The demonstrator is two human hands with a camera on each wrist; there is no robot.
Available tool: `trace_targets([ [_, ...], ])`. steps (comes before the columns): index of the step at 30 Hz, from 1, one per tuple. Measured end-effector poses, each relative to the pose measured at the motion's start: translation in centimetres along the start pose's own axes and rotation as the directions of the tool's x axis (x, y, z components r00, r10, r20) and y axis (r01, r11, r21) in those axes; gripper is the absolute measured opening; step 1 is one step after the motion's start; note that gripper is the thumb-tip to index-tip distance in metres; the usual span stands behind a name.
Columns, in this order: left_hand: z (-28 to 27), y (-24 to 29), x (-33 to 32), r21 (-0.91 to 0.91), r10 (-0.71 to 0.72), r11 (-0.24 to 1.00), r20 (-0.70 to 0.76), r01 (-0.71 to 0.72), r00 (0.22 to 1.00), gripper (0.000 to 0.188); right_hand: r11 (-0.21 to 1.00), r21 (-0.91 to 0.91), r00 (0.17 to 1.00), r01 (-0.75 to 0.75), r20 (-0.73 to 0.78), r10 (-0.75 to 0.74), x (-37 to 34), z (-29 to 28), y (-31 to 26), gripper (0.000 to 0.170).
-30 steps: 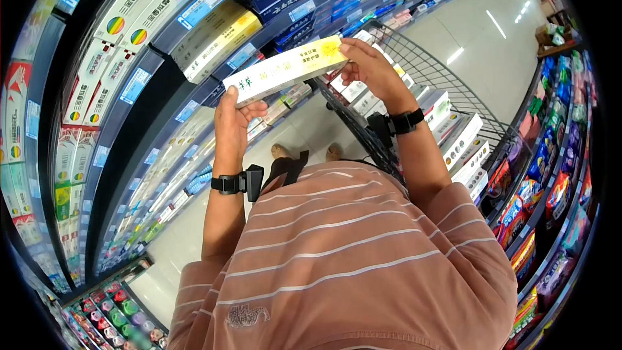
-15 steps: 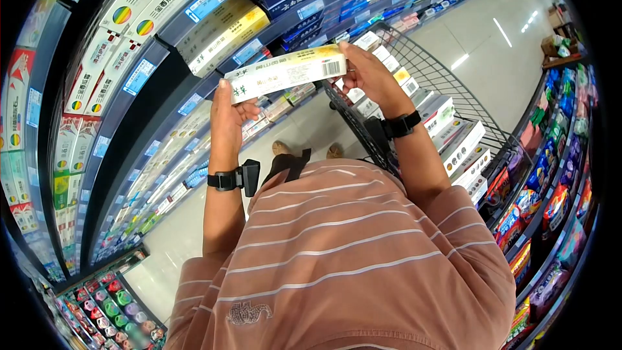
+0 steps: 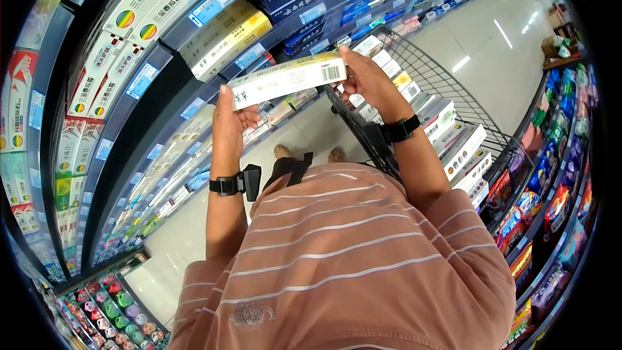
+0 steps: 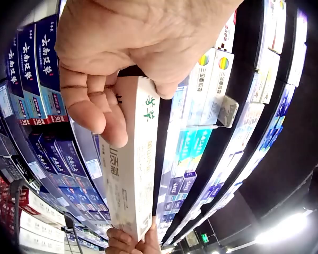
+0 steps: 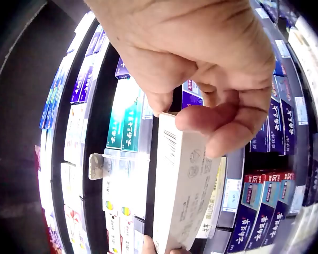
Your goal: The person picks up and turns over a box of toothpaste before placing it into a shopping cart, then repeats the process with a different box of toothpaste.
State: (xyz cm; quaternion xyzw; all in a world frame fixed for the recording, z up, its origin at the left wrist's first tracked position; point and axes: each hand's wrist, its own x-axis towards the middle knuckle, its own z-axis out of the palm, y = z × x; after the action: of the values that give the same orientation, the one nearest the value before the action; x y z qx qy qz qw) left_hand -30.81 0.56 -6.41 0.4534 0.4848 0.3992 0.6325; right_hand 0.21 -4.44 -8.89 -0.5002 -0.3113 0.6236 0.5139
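Observation:
A long white and yellow box (image 3: pixel 288 81) is held level between both hands in the head view, its barcode face turned up. The left hand (image 3: pixel 230 120) pinches its left end with thumb and fingers; the right hand (image 3: pixel 372 81) pinches the barcode end. In the left wrist view the left hand (image 4: pixel 132 58) grips the near end of the box (image 4: pixel 135 159), with the other hand at the far end. The right wrist view has the right hand (image 5: pixel 201 79) gripping the box (image 5: pixel 183 185) beside its barcode.
Shelves of boxes (image 3: pixel 220 42) curve along the left and front. A wire cart (image 3: pixel 447 68) with several white boxes (image 3: pixel 463 149) stands at the right, against a shelf of bright packages (image 3: pixel 528 201). Grey floor (image 3: pixel 476 32) shows beyond the cart.
The box has been rolled in the hands, from its yellow-patterned face to the white barcode face. Both hands keep their hold on its ends. The head view has shifted slightly.

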Motion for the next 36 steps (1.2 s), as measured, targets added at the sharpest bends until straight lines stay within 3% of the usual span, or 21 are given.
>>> trace_targets([
  [3,-0.1,0.1,-0.2,0.008,-0.010,1.000,-0.008,0.010,1.000,0.069,1.000,0.024,1.000,-0.007,0.004,0.007,-0.2,0.4,-0.4,0.050],
  [29,-2.6,0.0,-1.2,0.002,-0.031,1.000,-0.094,0.031,0.995,0.068,0.996,-0.018,0.995,-0.087,0.046,0.088,0.7,2.9,-0.9,0.050],
  [36,-3.7,-0.3,-1.0,-0.060,0.008,0.998,-0.068,-0.012,0.998,0.065,1.000,-0.017,0.996,-0.022,0.081,0.024,0.8,3.6,-0.8,0.049],
])
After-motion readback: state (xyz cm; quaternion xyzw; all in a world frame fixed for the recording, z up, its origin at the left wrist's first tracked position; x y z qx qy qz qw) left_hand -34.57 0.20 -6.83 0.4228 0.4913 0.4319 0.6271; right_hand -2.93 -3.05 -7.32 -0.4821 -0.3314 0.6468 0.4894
